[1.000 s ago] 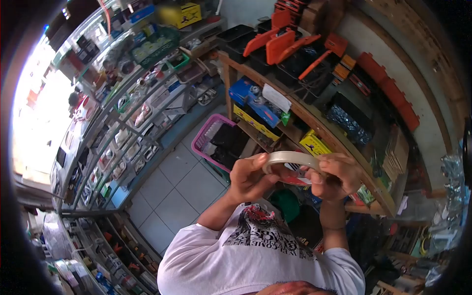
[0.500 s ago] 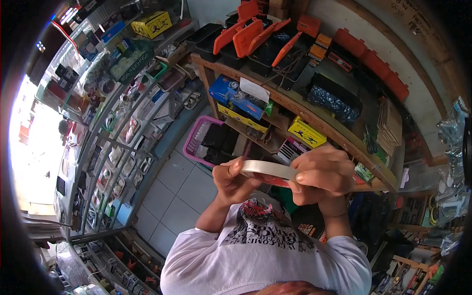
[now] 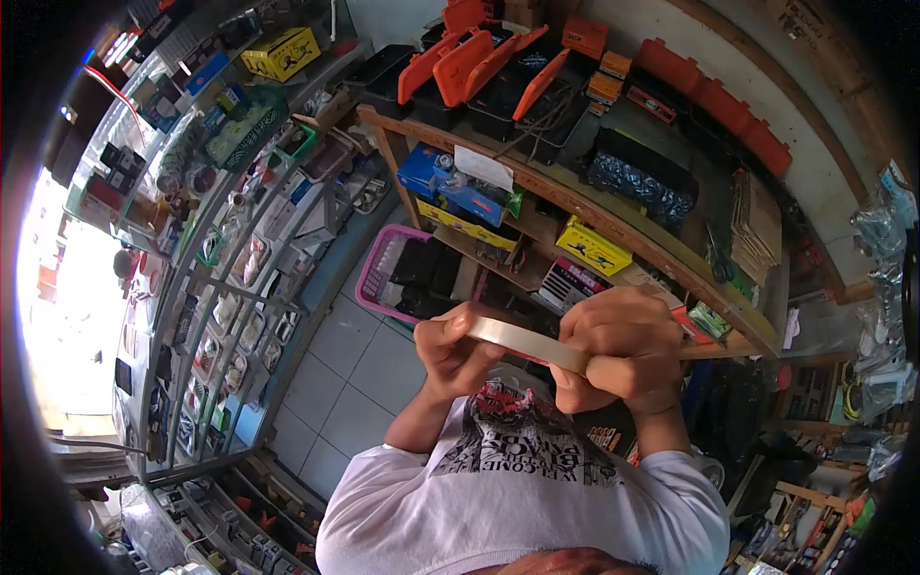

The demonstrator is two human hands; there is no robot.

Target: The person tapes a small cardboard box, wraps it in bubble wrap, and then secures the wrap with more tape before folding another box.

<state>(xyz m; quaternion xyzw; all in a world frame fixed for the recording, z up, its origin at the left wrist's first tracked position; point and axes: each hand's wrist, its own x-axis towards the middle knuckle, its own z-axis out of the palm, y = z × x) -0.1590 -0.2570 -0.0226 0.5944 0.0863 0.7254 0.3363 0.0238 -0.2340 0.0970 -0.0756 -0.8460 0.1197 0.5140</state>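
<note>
A roll of pale tape (image 3: pixel 522 339) is held up edge-on in front of my white printed shirt. My left hand (image 3: pixel 448 347) pinches its left end between thumb and fingers. At the other end, my right hand (image 3: pixel 621 347) is closed on the roll, its fingers curled and its thumb near the tape's outer face. A bit of red shows beneath the pale rim. Whether a tape end is lifted under my right fingers I cannot make out.
Ahead stands a wooden bench (image 3: pixel 575 206) with orange-lidded black cases (image 3: pixel 465 67) on top and boxes below. A pink basket (image 3: pixel 360 280) with black packages sits on the tiled floor (image 3: pixel 335 393). Glass shelving (image 3: pixel 225 287) full of small goods runs along the left.
The roll has tilted, its right end now lower. My right hand has shifted slightly and its fingers have curled in further; my left hand keeps its pinch. The view has turned a little.
</note>
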